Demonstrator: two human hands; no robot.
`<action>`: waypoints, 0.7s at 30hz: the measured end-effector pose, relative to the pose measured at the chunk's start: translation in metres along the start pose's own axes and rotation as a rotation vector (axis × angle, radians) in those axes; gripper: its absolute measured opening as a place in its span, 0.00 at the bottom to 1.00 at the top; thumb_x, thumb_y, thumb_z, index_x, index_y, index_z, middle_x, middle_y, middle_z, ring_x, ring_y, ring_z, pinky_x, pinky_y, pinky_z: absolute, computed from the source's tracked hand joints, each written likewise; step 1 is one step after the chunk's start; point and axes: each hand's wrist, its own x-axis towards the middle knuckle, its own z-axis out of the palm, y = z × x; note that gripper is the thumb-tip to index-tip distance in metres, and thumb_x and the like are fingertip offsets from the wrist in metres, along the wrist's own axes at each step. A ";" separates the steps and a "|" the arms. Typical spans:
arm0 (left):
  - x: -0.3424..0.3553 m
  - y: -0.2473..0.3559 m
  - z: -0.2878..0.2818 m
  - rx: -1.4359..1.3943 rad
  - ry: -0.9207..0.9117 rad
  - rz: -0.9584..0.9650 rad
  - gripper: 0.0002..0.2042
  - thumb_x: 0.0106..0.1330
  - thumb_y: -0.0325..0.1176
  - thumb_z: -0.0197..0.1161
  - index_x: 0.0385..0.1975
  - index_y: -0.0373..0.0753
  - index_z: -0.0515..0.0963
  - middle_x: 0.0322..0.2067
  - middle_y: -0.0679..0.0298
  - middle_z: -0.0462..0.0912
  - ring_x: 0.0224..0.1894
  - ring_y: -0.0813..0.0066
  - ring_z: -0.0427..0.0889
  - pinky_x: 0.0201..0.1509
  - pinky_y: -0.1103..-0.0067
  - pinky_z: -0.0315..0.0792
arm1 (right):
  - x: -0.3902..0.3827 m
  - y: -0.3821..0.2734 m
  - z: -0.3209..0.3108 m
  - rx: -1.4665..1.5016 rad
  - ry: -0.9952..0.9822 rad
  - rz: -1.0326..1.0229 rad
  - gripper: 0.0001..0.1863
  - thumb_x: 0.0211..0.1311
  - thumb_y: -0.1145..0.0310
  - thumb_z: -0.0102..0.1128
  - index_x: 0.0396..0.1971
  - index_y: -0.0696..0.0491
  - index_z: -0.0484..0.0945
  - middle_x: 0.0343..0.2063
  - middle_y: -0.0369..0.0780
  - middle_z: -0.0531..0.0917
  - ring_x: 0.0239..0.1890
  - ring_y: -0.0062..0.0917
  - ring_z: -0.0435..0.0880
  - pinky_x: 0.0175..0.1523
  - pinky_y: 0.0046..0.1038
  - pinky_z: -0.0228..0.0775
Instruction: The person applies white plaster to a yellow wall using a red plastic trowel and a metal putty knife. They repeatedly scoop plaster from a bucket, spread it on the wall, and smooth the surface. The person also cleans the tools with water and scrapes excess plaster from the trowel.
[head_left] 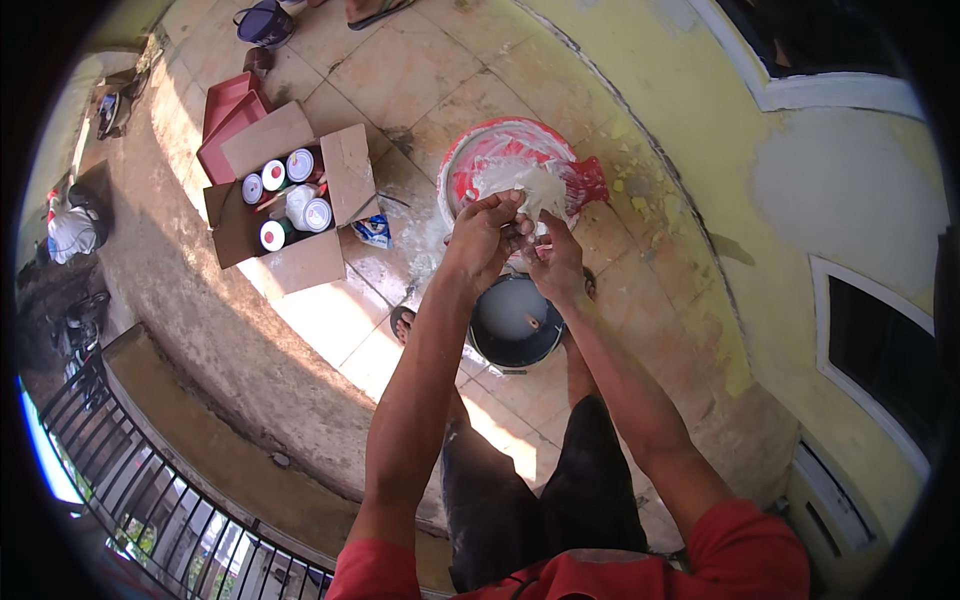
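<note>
My left hand (484, 238) and my right hand (556, 262) meet in front of me, fingers curled in and fingertips close together. Whatever they pinch is too small to make out against the white behind. Beyond them a round red basin (462, 148) stands on the tiles, its inside smeared with thick white paste (538, 186). A red flap-like piece (588, 182) coated with some paste sticks out at its right side. Below my hands, between my feet, a dark bucket (490, 350) holds cloudy whitish liquid, with a small brownish object (533, 323) showing in it.
At left an open cardboard box (352, 170) holds several paint cans, with a blue packet (374, 232) beside it. Red trays (232, 115) and a dark blue pail (264, 24) stand farther off. A yellow wall (690, 110) runs along the right, flakes at its foot. Black railing (150, 490) lies lower left.
</note>
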 end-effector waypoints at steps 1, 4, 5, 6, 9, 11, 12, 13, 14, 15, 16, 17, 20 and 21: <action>-0.001 0.001 0.004 -0.013 -0.003 0.002 0.07 0.76 0.31 0.59 0.46 0.36 0.75 0.31 0.65 0.77 0.33 0.74 0.80 0.38 0.76 0.77 | 0.002 0.011 -0.002 -0.064 0.000 -0.078 0.15 0.60 0.81 0.64 0.47 0.56 0.81 0.44 0.45 0.85 0.34 0.33 0.85 0.38 0.31 0.79; -0.005 0.009 0.010 0.012 0.023 0.022 0.06 0.75 0.31 0.60 0.44 0.36 0.76 0.30 0.66 0.77 0.32 0.75 0.80 0.39 0.76 0.77 | 0.006 0.015 -0.010 -0.109 0.008 -0.086 0.14 0.60 0.83 0.63 0.46 0.57 0.81 0.41 0.44 0.85 0.37 0.32 0.87 0.42 0.30 0.80; -0.007 0.014 0.008 0.059 0.048 0.033 0.06 0.75 0.31 0.61 0.43 0.37 0.76 0.29 0.67 0.77 0.31 0.75 0.80 0.39 0.76 0.77 | 0.008 0.013 -0.018 -0.107 0.019 -0.050 0.14 0.60 0.84 0.63 0.45 0.58 0.81 0.40 0.44 0.85 0.38 0.31 0.87 0.43 0.29 0.80; -0.007 0.018 0.006 0.103 0.067 0.040 0.06 0.75 0.32 0.61 0.43 0.37 0.77 0.29 0.67 0.77 0.30 0.75 0.80 0.38 0.76 0.77 | 0.010 0.007 -0.025 -0.123 0.027 -0.071 0.13 0.60 0.84 0.63 0.45 0.58 0.81 0.40 0.44 0.85 0.38 0.32 0.87 0.43 0.29 0.81; -0.011 0.026 -0.001 0.459 0.251 0.243 0.11 0.72 0.38 0.67 0.38 0.36 0.78 0.26 0.67 0.79 0.26 0.78 0.79 0.34 0.78 0.75 | 0.006 -0.007 -0.041 -0.166 0.063 -0.158 0.12 0.59 0.83 0.63 0.43 0.58 0.81 0.40 0.45 0.85 0.37 0.35 0.87 0.42 0.30 0.81; -0.017 0.027 -0.002 0.576 0.317 0.340 0.12 0.71 0.39 0.68 0.35 0.35 0.78 0.25 0.67 0.80 0.26 0.79 0.78 0.33 0.80 0.73 | 0.005 -0.008 -0.047 -0.176 0.090 -0.251 0.11 0.59 0.83 0.64 0.42 0.58 0.81 0.40 0.45 0.85 0.37 0.37 0.88 0.42 0.30 0.81; -0.018 0.028 -0.002 0.636 0.355 0.390 0.12 0.71 0.39 0.68 0.34 0.35 0.78 0.25 0.67 0.81 0.25 0.79 0.78 0.32 0.80 0.72 | 0.006 -0.006 -0.049 -0.192 0.068 -0.236 0.11 0.59 0.83 0.64 0.42 0.58 0.81 0.40 0.45 0.85 0.38 0.38 0.88 0.42 0.31 0.82; -0.014 0.027 -0.002 0.689 0.344 0.415 0.13 0.70 0.39 0.68 0.33 0.34 0.79 0.24 0.66 0.81 0.25 0.79 0.78 0.32 0.80 0.72 | 0.007 -0.005 -0.052 -0.207 0.046 -0.222 0.11 0.59 0.83 0.64 0.42 0.58 0.81 0.41 0.45 0.85 0.39 0.38 0.88 0.42 0.31 0.82; -0.012 0.026 -0.005 0.745 0.343 0.436 0.14 0.70 0.39 0.68 0.32 0.33 0.79 0.24 0.66 0.81 0.25 0.79 0.78 0.32 0.79 0.71 | 0.004 -0.004 -0.054 -0.217 0.016 -0.204 0.11 0.59 0.83 0.64 0.41 0.58 0.81 0.41 0.45 0.86 0.39 0.39 0.88 0.42 0.32 0.82; -0.013 0.028 -0.009 0.801 0.348 0.457 0.14 0.69 0.39 0.68 0.31 0.33 0.79 0.23 0.65 0.81 0.25 0.79 0.78 0.31 0.79 0.71 | 0.003 -0.013 -0.056 -0.212 0.035 -0.219 0.11 0.58 0.83 0.64 0.41 0.58 0.81 0.41 0.45 0.86 0.40 0.39 0.88 0.42 0.32 0.82; -0.015 0.027 -0.011 0.851 0.397 0.454 0.15 0.68 0.40 0.69 0.30 0.32 0.80 0.23 0.64 0.80 0.25 0.79 0.77 0.31 0.78 0.71 | 0.004 -0.021 -0.060 -0.207 0.054 -0.233 0.12 0.57 0.84 0.64 0.41 0.58 0.81 0.42 0.45 0.86 0.41 0.39 0.88 0.42 0.32 0.82; -0.012 0.031 -0.007 0.902 0.438 0.461 0.16 0.68 0.40 0.69 0.29 0.31 0.80 0.22 0.64 0.80 0.25 0.78 0.77 0.31 0.77 0.71 | 0.012 -0.028 -0.063 -0.203 0.081 -0.256 0.12 0.56 0.85 0.64 0.41 0.58 0.81 0.42 0.45 0.86 0.42 0.39 0.88 0.42 0.32 0.82; -0.012 0.041 -0.004 1.000 0.459 0.471 0.18 0.66 0.43 0.70 0.29 0.30 0.80 0.20 0.62 0.79 0.24 0.77 0.76 0.31 0.74 0.71 | 0.020 -0.033 -0.068 -0.208 -0.005 -0.216 0.14 0.53 0.88 0.62 0.40 0.59 0.80 0.43 0.46 0.86 0.43 0.38 0.88 0.42 0.32 0.82; -0.011 0.044 -0.003 1.023 0.442 0.482 0.18 0.66 0.43 0.70 0.29 0.30 0.81 0.20 0.61 0.79 0.24 0.76 0.76 0.31 0.74 0.71 | 0.024 -0.033 -0.068 -0.227 -0.036 -0.213 0.14 0.53 0.89 0.62 0.40 0.60 0.80 0.43 0.46 0.86 0.43 0.38 0.88 0.42 0.32 0.82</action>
